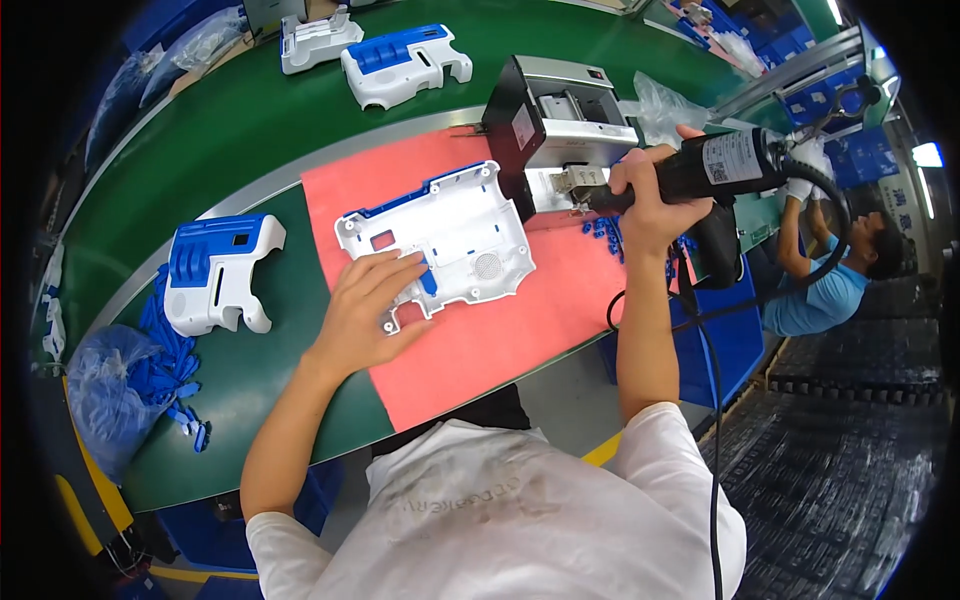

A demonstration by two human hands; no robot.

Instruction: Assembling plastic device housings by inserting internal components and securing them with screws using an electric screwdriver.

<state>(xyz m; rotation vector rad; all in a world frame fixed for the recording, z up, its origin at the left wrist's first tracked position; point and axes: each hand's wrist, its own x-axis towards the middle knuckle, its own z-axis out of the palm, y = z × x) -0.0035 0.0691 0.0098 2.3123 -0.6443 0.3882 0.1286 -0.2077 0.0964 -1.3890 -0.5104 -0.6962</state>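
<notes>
A white plastic housing shell (465, 235) with a blue edge lies inner side up on a pink mat (440, 370). My left hand (370, 300) rests on its lower left part, fingers spread, beside a blue strip (428, 280) inside the shell. My right hand (650, 195) is wrapped round a black electric screwdriver (715, 165), which lies nearly level. Its tip end is at the front of a silver and black screw feeder (570, 120), by the small metal outlet (582, 182). The bit's very tip is too small to make out.
White and blue housings stand at the left (225, 270) and on the green conveyor (405, 65). Blue plastic strips (165, 345) spill beside a clear bag (110, 390). Small blue parts (605, 235) lie right of the shell. A black cable (715, 400) hangs at right; a co-worker (825, 270) is beyond.
</notes>
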